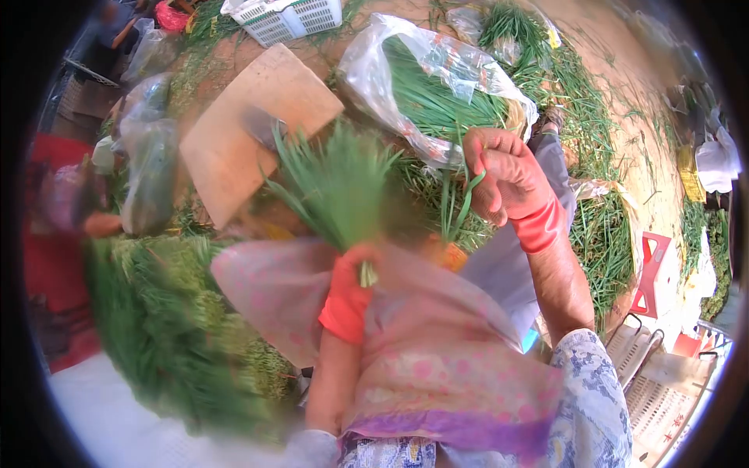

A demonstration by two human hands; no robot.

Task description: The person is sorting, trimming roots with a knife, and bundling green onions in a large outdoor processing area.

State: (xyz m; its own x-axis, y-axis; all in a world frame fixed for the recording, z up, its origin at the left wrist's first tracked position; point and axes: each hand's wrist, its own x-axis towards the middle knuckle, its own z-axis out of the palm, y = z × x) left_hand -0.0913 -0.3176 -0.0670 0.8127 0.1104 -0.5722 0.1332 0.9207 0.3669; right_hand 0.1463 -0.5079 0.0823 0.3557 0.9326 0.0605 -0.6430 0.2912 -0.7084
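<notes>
A bunch of long green leaves (339,179) fans out from my left hand (351,288), which wears a red glove and is closed round the pale stem ends above my lap. To the right is my raised right hand (507,175), in a glove that is red at the wrist. Its thumb and fingers pinch a thin green leaf (468,199) that hangs down. Beyond the hands lies a clear plastic bag (363,62) full of green leaves (437,93). The bunch is somewhat blurred.
A tan board (234,140) lies ahead on the left, with a white basket (292,22) behind it. A large pile of greens (172,335) is at the left. Another person's hand (103,225) shows at the far left. A red stool (649,273) and cream crates (663,390) stand right.
</notes>
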